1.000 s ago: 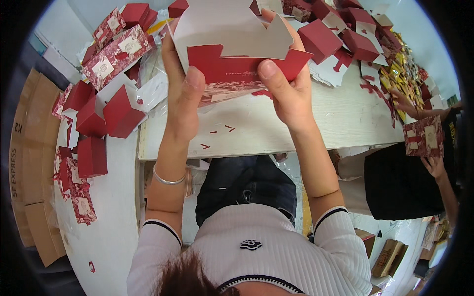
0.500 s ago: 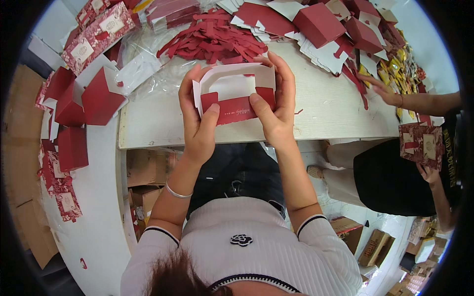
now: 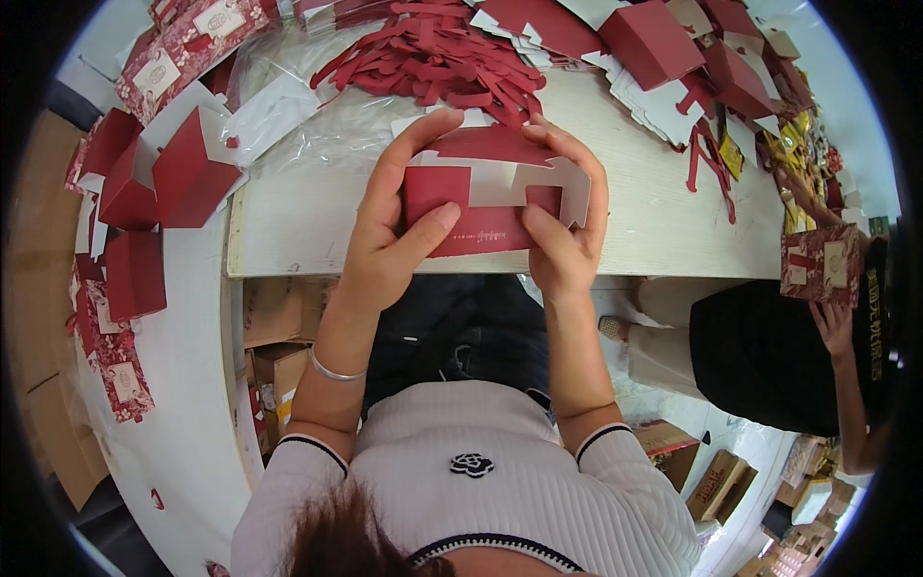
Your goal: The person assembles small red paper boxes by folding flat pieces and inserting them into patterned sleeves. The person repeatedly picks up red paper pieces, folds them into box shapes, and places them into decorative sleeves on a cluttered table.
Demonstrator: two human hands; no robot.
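Holding a half-folded red and white card box (image 3: 490, 197) w/ both hands, just above the near edge of the pale wooden table (image 3: 654, 221), roughly mid-frame. Left hand (image 3: 389, 240) wrapping the box's left end: thumb pressing flat on the red front panel, other fingers (image 3: 409, 154) curling up and over the back, tips showing at the top edge. Right hand (image 3: 562, 236) doing the same on the right end, thumb lying on the red front nr the bottom, fingers (image 3: 577, 154) close together and hooking over the top right corner. So both pinching the card btwn thumb and fingers, not spread. White inner flaps showing along the top and right of the box, red panel facing the camera.

Sitting behind the box on the table: a heap of loose red card strips (image 3: 433, 58), touching nothing in the hands. Clear plastic wrap (image 3: 308, 125) lying left of that. Finished red boxes (image 3: 183, 178) stacking up on the left on a white side surface (image 3: 192, 385), more red boxes (image 3: 654, 38) and flat white-backed blanks at the far right. Silver bangle (image 3: 335, 370) hanging on the left wrist. Another person's hand (image 3: 832, 322) at the right edge, gripping a patterned red box (image 3: 819, 264), well apart from the work here.
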